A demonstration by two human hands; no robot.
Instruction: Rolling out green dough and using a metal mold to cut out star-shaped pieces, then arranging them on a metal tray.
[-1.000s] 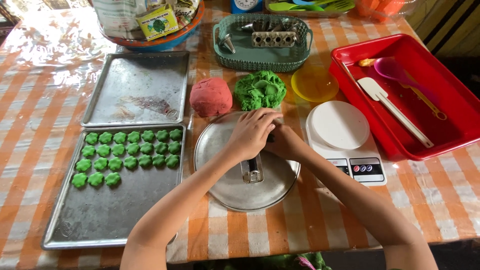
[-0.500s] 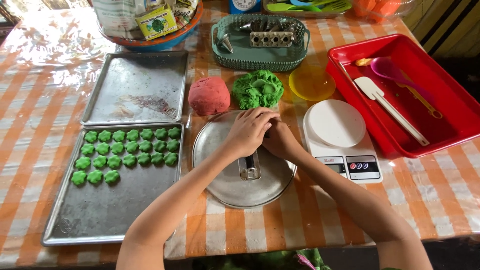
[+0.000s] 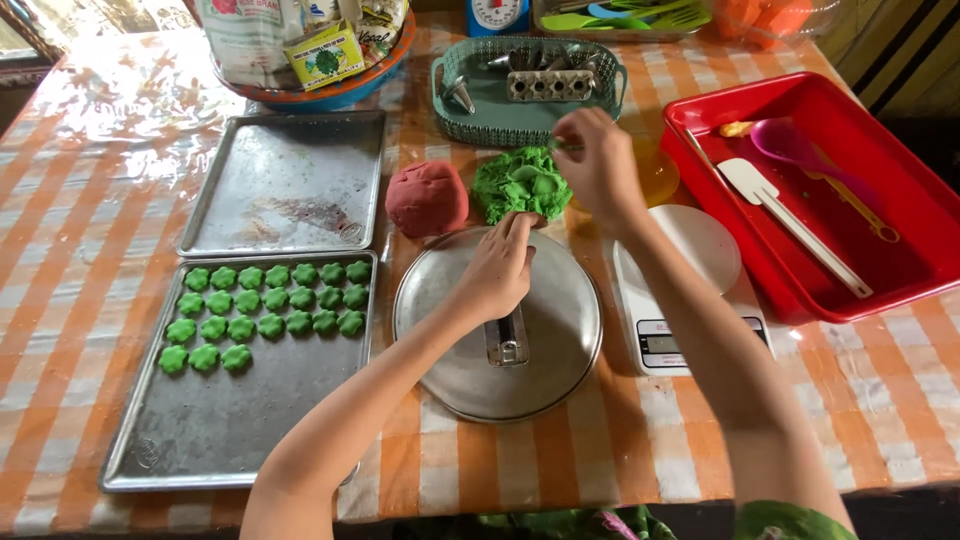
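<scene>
Left hand rests, fingers together, on a round metal lid. Right hand pinches lumpy green dough just beside it; bare checked tablecloth lies nearer the person.

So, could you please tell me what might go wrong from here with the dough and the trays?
The right hand hovers beside the yellow bowl, so a careless move could tip it. The left hand rests on the round metal lid, which might slide on the glossy checked tablecloth. The green flower-shaped dough pieces sit closely packed on the metal baking tray and may stick together.
</scene>
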